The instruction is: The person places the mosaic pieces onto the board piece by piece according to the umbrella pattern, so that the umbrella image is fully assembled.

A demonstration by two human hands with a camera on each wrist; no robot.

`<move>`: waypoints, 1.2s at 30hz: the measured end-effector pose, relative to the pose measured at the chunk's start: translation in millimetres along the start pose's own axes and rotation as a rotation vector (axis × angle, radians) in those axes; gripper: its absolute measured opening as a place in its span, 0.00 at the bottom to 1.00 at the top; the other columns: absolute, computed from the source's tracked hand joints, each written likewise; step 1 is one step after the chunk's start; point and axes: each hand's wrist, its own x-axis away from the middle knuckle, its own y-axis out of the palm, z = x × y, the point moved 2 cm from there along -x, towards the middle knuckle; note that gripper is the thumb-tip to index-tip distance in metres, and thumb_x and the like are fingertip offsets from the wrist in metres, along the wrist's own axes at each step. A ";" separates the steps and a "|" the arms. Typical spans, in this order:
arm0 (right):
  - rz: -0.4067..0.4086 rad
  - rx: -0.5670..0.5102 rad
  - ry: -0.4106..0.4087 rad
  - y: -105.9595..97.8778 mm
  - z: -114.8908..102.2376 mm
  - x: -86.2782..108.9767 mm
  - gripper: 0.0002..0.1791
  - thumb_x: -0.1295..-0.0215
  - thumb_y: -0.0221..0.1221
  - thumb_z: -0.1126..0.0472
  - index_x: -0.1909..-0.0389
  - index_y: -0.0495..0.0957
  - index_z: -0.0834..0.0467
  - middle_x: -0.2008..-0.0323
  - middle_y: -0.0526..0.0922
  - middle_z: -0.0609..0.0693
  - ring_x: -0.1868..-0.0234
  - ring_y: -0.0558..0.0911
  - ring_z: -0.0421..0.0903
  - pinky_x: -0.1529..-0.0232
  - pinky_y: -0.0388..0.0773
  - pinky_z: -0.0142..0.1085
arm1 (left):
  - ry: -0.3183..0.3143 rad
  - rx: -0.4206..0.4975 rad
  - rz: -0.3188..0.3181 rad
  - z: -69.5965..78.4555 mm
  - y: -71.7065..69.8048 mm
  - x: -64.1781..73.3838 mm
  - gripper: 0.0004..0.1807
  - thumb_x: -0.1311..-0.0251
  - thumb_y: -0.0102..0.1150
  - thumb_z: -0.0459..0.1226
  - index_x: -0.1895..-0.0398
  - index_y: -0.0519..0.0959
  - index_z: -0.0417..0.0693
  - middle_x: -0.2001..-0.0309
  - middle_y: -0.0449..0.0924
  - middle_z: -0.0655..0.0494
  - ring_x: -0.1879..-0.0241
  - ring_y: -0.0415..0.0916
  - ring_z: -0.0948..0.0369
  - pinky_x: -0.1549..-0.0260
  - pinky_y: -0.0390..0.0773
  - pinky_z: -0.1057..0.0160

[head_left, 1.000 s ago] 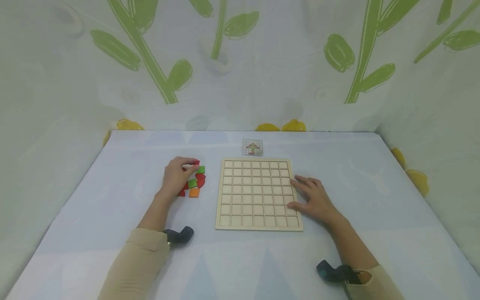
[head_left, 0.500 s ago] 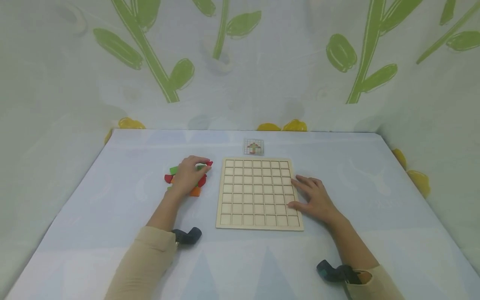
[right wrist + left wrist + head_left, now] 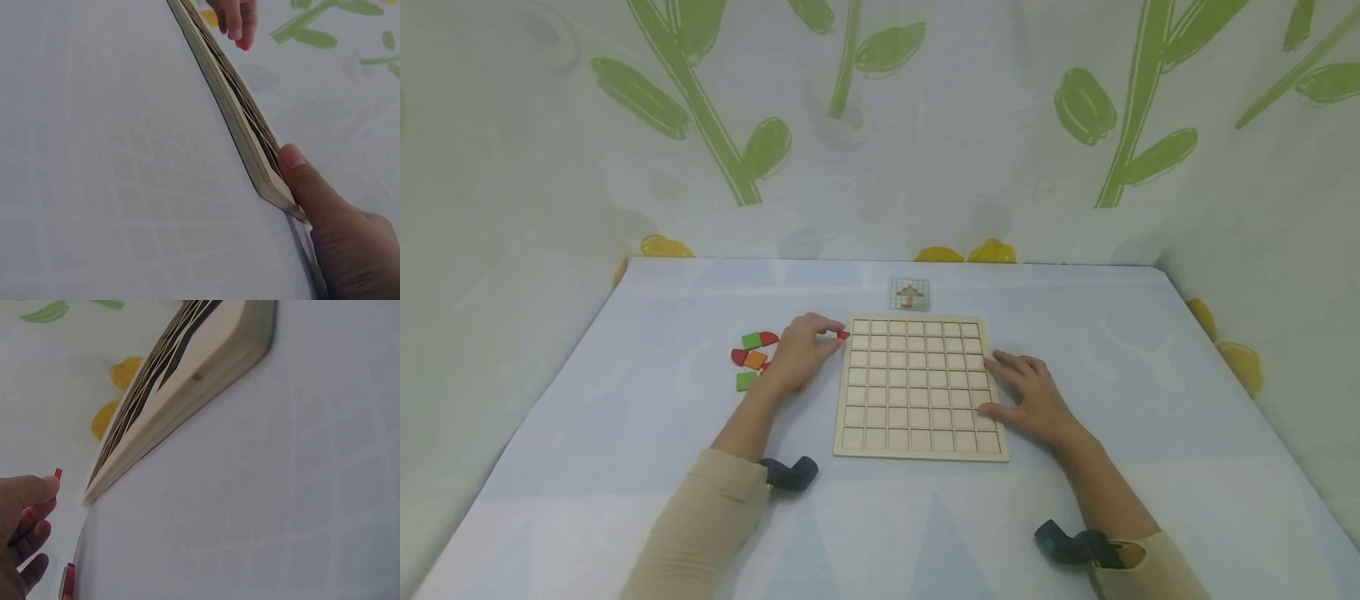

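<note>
Between thumb and fingertips my left hand (image 3: 802, 354) pinches a small red tile (image 3: 843, 335), right by the upper left edge of a wooden grid board (image 3: 917, 397). The left wrist view shows the red tile (image 3: 59, 474) edge-on above the fingertips, with other fingers loosely bent. My right hand (image 3: 1032, 400) rests at the board's right edge, fingers spread; its thumb (image 3: 306, 181) lies on the rim near a corner. Left of the board lie several loose tiles, among them a green square (image 3: 752, 341), an orange square (image 3: 756, 360) and a rounded red one (image 3: 740, 357). My left hand partly hides this pile.
Behind the board lies a small card (image 3: 910, 293) with a gridded picture in red and green. Black wrist devices (image 3: 793, 473) sit on both forearms. Beyond the table's far edge rises a pale wall (image 3: 955, 167) printed with green leaves.
My left hand has moved right from the tile pile to the board's left edge, carrying the red tile. More of the pile shows now. The right hand has stayed in place.
</note>
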 end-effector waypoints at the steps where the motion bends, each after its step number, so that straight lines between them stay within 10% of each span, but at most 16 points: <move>1: 0.000 0.001 -0.001 -0.3 -0.5 -0.1 0.41 0.51 0.68 0.46 0.36 0.69 0.58 0.34 0.65 0.59 0.37 0.60 0.64 0.41 0.58 0.61 | -0.005 0.003 -0.008 1.1 1.6 -0.3 0.15 0.38 0.57 0.40 0.48 0.79 0.49 0.46 0.74 0.51 0.43 0.67 0.52 0.44 0.68 0.51; 36: -0.006 0.016 0.015 2.2 2.2 -0.7 0.41 0.50 0.68 0.44 0.36 0.68 0.57 0.34 0.64 0.58 0.37 0.59 0.63 0.41 0.57 0.60 | 0.186 -0.034 -0.117 44.5 62.2 -23.7 0.13 0.39 0.58 0.41 0.53 0.82 0.50 0.51 0.79 0.55 0.49 0.72 0.58 0.49 0.72 0.58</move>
